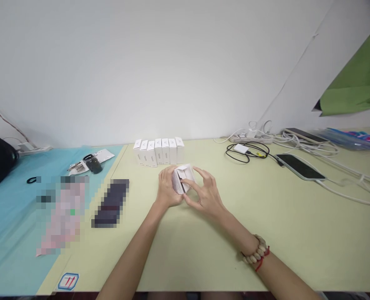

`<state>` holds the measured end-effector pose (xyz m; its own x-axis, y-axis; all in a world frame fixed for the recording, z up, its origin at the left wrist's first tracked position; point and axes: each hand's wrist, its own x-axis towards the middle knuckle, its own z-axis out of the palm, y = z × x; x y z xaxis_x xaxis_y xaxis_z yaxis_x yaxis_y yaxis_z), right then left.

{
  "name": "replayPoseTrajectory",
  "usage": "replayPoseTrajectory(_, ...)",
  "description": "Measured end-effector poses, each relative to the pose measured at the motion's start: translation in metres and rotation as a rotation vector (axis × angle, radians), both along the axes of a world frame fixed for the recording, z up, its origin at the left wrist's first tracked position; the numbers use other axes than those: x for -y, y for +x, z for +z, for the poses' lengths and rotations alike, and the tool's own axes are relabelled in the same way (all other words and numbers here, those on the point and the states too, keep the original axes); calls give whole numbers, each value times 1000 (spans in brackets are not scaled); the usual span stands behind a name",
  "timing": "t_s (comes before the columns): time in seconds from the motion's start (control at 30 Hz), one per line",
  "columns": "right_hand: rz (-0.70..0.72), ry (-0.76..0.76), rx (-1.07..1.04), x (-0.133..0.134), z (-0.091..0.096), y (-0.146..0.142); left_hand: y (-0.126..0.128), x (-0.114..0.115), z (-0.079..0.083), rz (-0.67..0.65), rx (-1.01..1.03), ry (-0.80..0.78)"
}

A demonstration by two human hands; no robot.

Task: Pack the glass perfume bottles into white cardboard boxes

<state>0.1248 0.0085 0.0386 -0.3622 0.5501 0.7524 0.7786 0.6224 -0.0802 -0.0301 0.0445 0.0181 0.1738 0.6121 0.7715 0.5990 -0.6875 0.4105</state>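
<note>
A small white cardboard box (178, 186) is held above the table in both hands, with its end turned towards me. A dark gap shows along that end, beside a pale flap; what lies inside cannot be made out. My left hand (166, 188) is wrapped round the box's left side and underside. From the right, my right hand (207, 195) spans the end: its index fingertip is at the dark gap, the thumb touches the lower corner and another finger is at the upper right edge. Beyond my hands stands a row of several similar white boxes (158, 153).
A pixelated dark object (111, 203) and a pixelated pink one (66, 214) lie left. A small dark jar (93, 163) rests on blue sheeting (3, 233). Rightward are a phone (300, 167), a black cable (235, 160), a power strip (250, 137) and tangled white cords (353, 192).
</note>
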Motion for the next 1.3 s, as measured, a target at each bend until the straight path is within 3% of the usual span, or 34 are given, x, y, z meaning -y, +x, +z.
replayPoseTrajectory(0.23, -95, 36, -65, 0, 5, 2, 9, 0, -1, -41, -80, 59)
replayPoseTrajectory(0.6, -94, -55, -83, -3, 8, 9, 9, -1, -3, -46, -188, 23)
replayPoseTrajectory(0.77, -79, -181, -38, -10, -3, 10, 7, -3, -9, -38, -357, 0)
replayPoseTrajectory(1.0, -98, -276, -115, -23, -17, 21, 2, -4, -7, 21, -313, -44)
replayPoseTrajectory(1.3, 42, -491, -110, -25, -15, 28, 0, -4, -5, -11, -278, -13)
